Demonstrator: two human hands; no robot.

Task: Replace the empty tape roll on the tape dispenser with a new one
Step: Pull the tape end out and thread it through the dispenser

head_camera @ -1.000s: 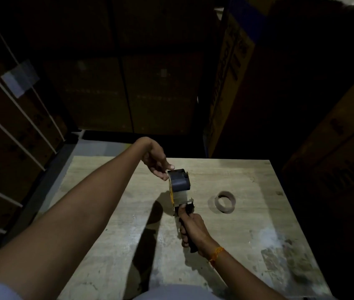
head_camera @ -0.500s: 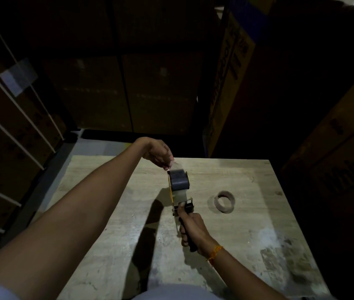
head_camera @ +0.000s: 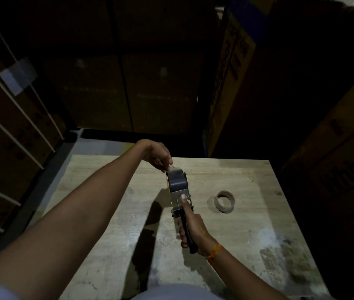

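A hand-held tape dispenser [head_camera: 179, 197] with a yellow-edged metal frame is held above the table's middle. A dark new tape roll [head_camera: 177, 180] sits in its far end. My right hand [head_camera: 191, 228] grips the black handle, thumb stretched forward onto the metal plate. My left hand [head_camera: 157, 156] is just beyond the roll, fingers pinched on the clear loose end of the tape [head_camera: 172, 168]. The empty cardboard tape core [head_camera: 224, 201] lies flat on the table to the right of the dispenser.
The pale wooden table [head_camera: 111, 224] has a stained patch at the front right. Tall cardboard boxes [head_camera: 301, 105] stand close behind and to the right. More strapped boxes [head_camera: 9, 126] line the left side. The room is dim.
My left hand rose from the roll's left side to its far top and pinched the tape end, pulling it off the roll. My right thumb slid forward onto the metal plate.
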